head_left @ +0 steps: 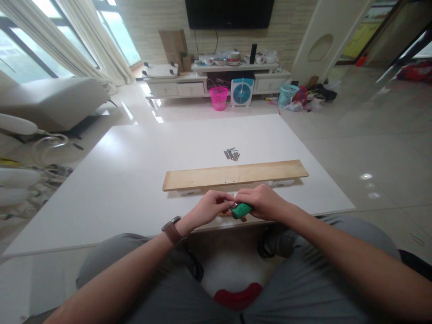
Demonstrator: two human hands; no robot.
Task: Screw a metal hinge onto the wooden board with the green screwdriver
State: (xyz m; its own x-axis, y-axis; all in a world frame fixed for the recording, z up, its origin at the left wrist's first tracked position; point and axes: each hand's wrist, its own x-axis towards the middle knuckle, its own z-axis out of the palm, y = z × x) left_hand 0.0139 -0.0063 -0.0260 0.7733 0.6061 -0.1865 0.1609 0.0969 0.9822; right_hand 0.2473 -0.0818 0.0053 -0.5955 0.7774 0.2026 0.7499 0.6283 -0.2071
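A long pale wooden board (236, 174) lies across the white table (135, 180), propped on small white pieces. Just in front of it, near the table's front edge, my two hands meet. My right hand (261, 202) is closed around a green-handled tool (241, 210), which looks like a screwdriver. My left hand (211, 208), with a watch on its wrist, pinches at the tool's tip end; what its fingers hold is too small to make out. A small heap of metal hinges (231, 154) lies behind the board.
Beyond the table stand a white TV cabinet (216, 81), a pink basket (218, 97), a blue fan (242, 92) and a teal basket (287, 94). A grey sofa (50, 101) is at left. My knees sit under the table's front edge.
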